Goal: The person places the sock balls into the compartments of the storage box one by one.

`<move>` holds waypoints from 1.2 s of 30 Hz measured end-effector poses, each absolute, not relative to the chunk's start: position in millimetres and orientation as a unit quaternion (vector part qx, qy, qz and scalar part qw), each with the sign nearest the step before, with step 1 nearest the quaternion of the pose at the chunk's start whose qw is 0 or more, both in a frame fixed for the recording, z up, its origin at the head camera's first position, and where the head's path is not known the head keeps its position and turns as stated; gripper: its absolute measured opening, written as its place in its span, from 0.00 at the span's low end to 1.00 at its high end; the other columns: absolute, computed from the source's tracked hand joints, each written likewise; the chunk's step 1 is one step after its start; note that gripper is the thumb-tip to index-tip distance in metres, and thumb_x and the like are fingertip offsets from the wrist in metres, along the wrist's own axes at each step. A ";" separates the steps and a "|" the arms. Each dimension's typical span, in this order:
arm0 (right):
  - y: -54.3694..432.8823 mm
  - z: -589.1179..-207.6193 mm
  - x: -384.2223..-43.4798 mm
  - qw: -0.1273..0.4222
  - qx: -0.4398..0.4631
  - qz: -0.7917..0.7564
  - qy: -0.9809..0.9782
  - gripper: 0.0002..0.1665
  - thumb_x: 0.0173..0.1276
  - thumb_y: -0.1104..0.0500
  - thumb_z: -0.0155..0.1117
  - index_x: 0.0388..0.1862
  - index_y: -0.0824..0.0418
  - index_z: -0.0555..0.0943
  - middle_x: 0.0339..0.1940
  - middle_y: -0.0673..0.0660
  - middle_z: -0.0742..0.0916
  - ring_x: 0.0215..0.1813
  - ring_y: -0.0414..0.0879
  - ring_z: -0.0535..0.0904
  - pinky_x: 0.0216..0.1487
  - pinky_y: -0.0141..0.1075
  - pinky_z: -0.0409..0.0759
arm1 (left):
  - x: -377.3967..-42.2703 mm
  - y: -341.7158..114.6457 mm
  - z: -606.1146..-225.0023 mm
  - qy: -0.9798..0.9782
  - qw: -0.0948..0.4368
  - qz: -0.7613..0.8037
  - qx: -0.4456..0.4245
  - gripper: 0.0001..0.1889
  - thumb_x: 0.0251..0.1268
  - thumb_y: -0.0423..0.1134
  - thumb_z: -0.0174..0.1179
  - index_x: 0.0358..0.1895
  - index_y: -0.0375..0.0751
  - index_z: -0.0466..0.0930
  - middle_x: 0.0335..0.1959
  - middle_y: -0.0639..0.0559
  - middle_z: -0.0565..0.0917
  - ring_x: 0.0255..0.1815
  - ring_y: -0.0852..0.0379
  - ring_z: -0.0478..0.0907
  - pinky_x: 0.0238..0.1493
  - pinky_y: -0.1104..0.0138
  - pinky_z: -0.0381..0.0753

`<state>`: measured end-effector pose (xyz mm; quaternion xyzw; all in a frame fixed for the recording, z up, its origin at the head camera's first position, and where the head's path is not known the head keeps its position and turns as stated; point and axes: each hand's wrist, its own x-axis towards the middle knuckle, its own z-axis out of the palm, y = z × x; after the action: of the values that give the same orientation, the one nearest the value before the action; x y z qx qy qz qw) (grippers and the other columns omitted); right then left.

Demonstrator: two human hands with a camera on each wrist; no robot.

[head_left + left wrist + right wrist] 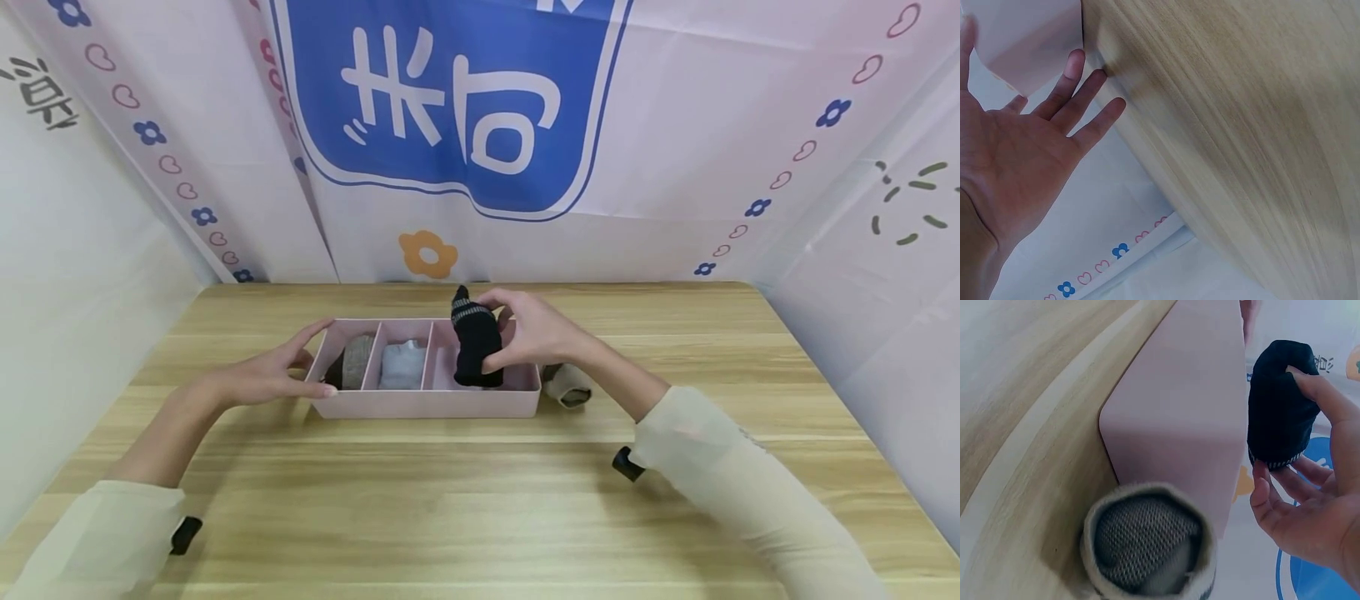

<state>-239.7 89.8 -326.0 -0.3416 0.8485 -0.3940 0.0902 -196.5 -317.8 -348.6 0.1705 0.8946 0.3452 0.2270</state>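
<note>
A pink divided storage box stands on the table with its long side towards me. My left hand spans its left end, thumb at the front rim and index finger at the back corner; its fingers are spread and fairly straight in the left wrist view. Between thumb and fingers, my right hand grips a rolled black sock with grey stripes, over the right compartment. The left compartment holds a brown rolled sock, the middle one a light grey rolled sock.
A beige rolled sock lies on the table against the box's right end, its open roll facing the right wrist camera. Printed white cloth hangs behind the table and along both sides.
</note>
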 end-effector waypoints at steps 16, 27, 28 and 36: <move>68.1 -329.8 -242.6 0.095 -0.336 -0.370 0.861 0.44 0.50 0.56 0.83 0.67 0.64 0.78 0.58 0.59 0.85 0.38 0.53 0.80 0.44 0.38 0.79 | -196.6 -317.5 -346.4 0.894 0.231 0.346 0.164 0.59 0.67 0.50 0.68 0.85 0.45 0.28 0.65 0.21 0.71 0.70 0.20 0.65 0.63 0.30 0.67; 55.9 -335.3 -243.2 0.083 -0.336 -0.343 0.873 0.42 0.48 0.56 0.85 0.64 0.64 0.80 0.55 0.58 0.87 0.54 0.50 0.82 0.57 0.41 0.79 | -193.8 -316.5 -346.7 0.893 0.227 0.350 0.166 0.58 0.68 0.49 0.68 0.85 0.45 0.29 0.67 0.19 0.69 0.71 0.19 0.63 0.63 0.29 0.66; 55.2 -336.1 -243.2 0.084 -0.336 -0.342 0.873 0.42 0.48 0.56 0.85 0.63 0.64 0.80 0.53 0.58 0.88 0.52 0.49 0.82 0.55 0.40 0.79 | -193.9 -316.7 -347.0 0.893 0.227 0.351 0.167 0.58 0.68 0.49 0.68 0.85 0.45 0.29 0.67 0.19 0.69 0.71 0.19 0.63 0.63 0.30 0.67; 51.7 -342.5 -244.6 0.110 -0.342 -0.330 0.873 0.38 0.50 0.56 0.85 0.60 0.63 0.80 0.43 0.53 0.89 0.41 0.44 0.83 0.45 0.34 0.80 | -195.6 -317.6 -348.8 0.892 0.224 0.352 0.173 0.58 0.68 0.49 0.67 0.84 0.44 0.29 0.65 0.21 0.72 0.70 0.19 0.65 0.62 0.30 0.68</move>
<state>-244.6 51.7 -342.5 -0.3422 0.8730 -0.3299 0.1095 -195.6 -317.6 -348.8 0.1733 0.8923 0.3518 0.2235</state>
